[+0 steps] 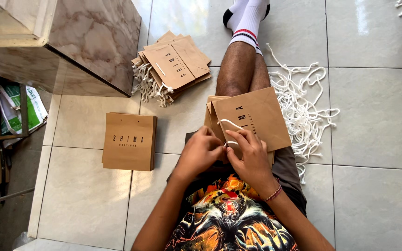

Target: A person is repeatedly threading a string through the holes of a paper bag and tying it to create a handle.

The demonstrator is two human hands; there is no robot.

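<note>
1. A brown paper bag (252, 116) is held flat over the lap of a person seated on the tiled floor (378, 121), its printed face turned up.
2. The left hand (200, 153) is closed in a pinching grip at the bag's near edge, where a white cord handle (229, 124) loops across the paper.
3. The right hand (251, 155) is pressed against the same edge, its fingers curled onto the cord and the bag; the two hands are touching.
4. A loose heap of white cords (303, 109) is spread on the floor just beside the right leg.
5. A neat stack of plain bags (129, 142) is laid on the floor to the left, well apart from the hands.
6. A fanned pile of corded bags (170, 67) is seen farther off, near a marble-patterned block (94, 42).
</note>
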